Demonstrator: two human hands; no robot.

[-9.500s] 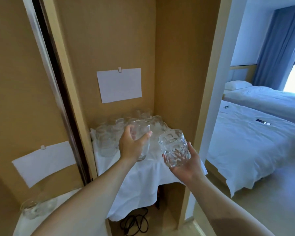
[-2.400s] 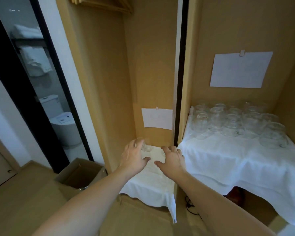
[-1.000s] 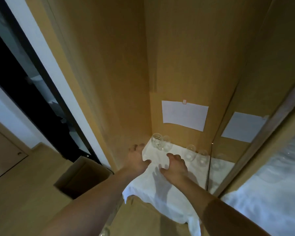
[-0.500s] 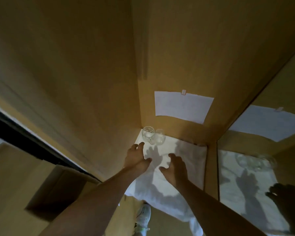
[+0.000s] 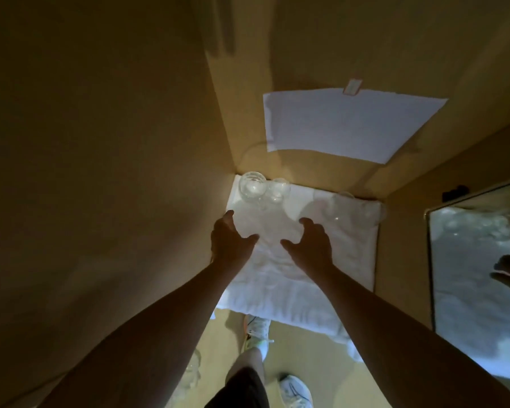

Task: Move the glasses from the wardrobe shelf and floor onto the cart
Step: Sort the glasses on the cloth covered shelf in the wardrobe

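Two clear glasses stand side by side in the back left corner of the wardrobe floor: a round glass [image 5: 252, 185] and a smaller glass [image 5: 279, 189] to its right. Both sit on a white cloth [image 5: 306, 278]. A faint further glass [image 5: 340, 203] shows near the back wall. My left hand [image 5: 229, 241] hovers open just in front of the round glass, holding nothing. My right hand [image 5: 309, 244] hovers open beside it, also holding nothing. The cart is out of view.
Wooden wardrobe walls close in on the left and back, with a white paper sheet [image 5: 345, 122] clipped to the back wall. A mirrored panel [image 5: 477, 284] at the right reflects cloth and a hand. My shoes [image 5: 258, 329] stand below. More glassware [image 5: 192, 369] sits low left.
My view has tilted further down and moved closer into the wardrobe. Both hands have advanced toward the two glasses in the corner and stay empty.
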